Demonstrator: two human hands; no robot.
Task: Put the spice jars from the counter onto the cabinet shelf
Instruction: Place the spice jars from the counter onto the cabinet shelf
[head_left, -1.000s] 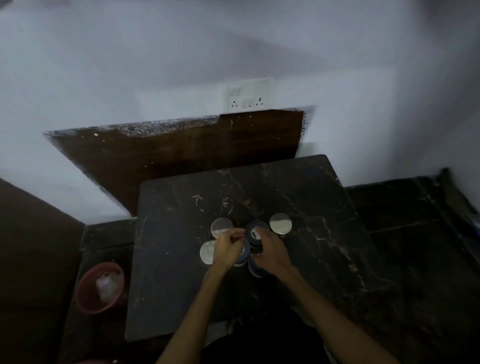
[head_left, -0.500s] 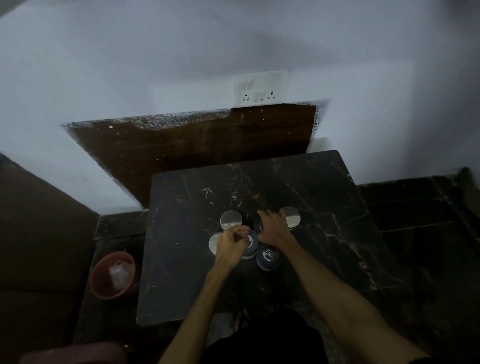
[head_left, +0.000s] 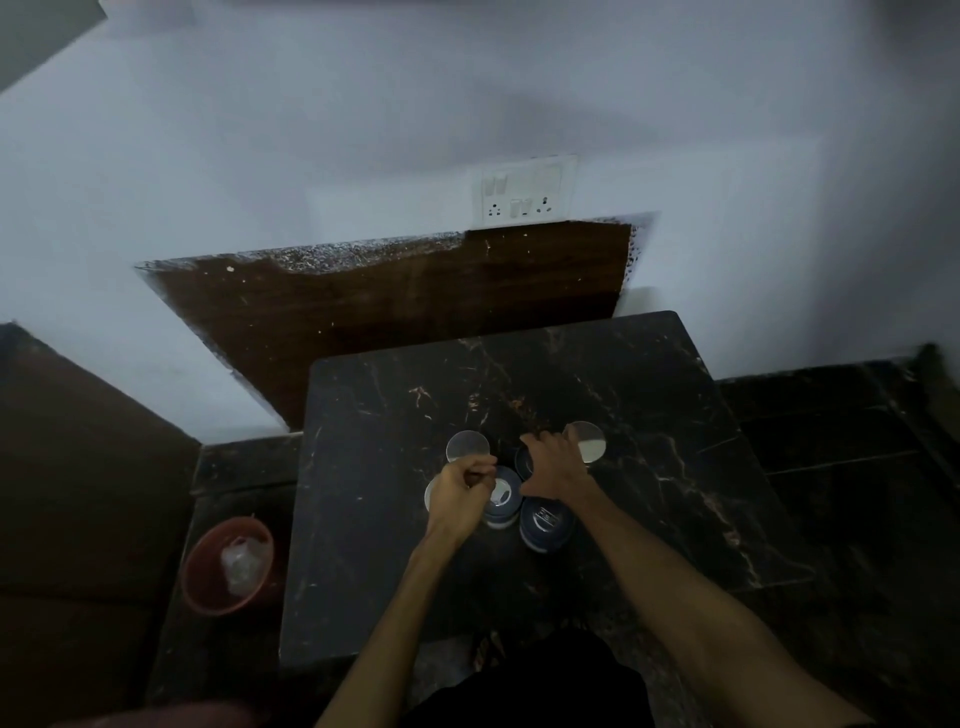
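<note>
1. Saw six spice jars (head_left: 546, 521) bunched close together on the dark marble desk (head_left: 675, 493), a bit left of its middle.
2. Found the left hand (head_left: 460, 496) curled into a loose fist over the left jars, fingers (head_left: 480, 474) pinched at a blue jar's lid (head_left: 501, 491); could not tell if really gripping.
3. Found the right hand (head_left: 553, 467) spread over the far jars, fingers bent down onto one; grip hidden.
4. Spotted a clear round lid (head_left: 467, 446) far left and another (head_left: 589, 441) far right.
5. Noticed a red bucket (head_left: 228, 566) on the floor, left of the desk.
</note>
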